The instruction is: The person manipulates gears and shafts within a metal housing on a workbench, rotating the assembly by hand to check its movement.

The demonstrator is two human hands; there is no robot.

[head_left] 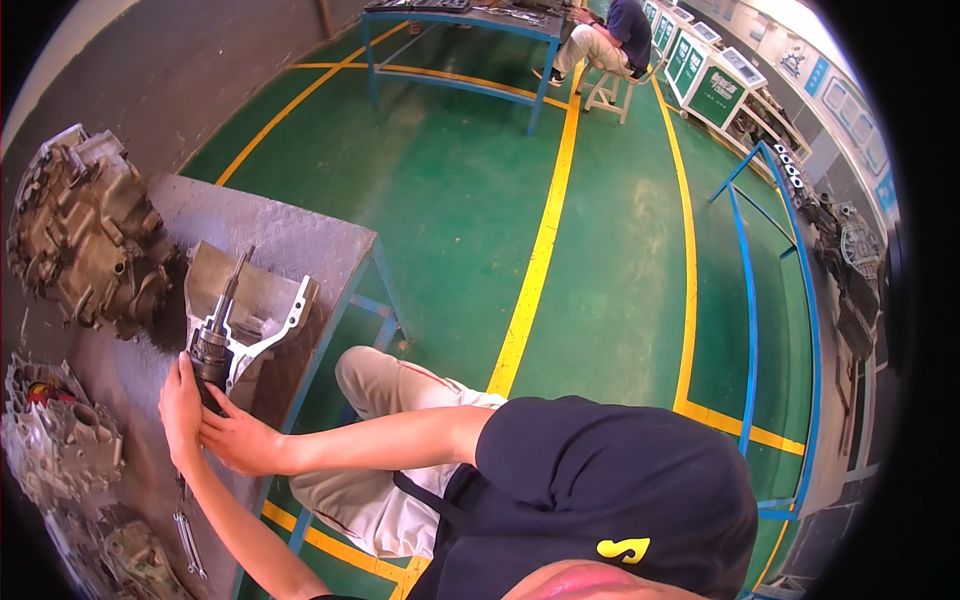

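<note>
A dark gear shaft (214, 340) is gripped by both hands at about 9 o'clock in the view, on a grey checkered bench (290, 240) with a blue frame. The left hand (181, 410) is curled against the shaft's dark lower end from the left, fingers closed on it. The right hand (232, 438) is pressed against the same end from below and the right, its fingers wrapped toward the shaft; how tightly is hard to tell. The shaft's thin spindle points up toward 12 o'clock, and a silvery fork (272, 335) is spread from it toward 2 o'clock. Both lie over a greyish sheet (215, 275). A large engine case (85, 235) sits at 10 o'clock, just beside the sheet. A second casting (55, 440) is seen at 8 o'clock, near the left hand, and a wrench (188, 543) lies at 7 o'clock on the bench. At 1 o'clock, well apart, another person (605, 35) is seated on a stool at a blue table (460, 20). A green floor (450, 190) with yellow lines fills the middle.
</note>
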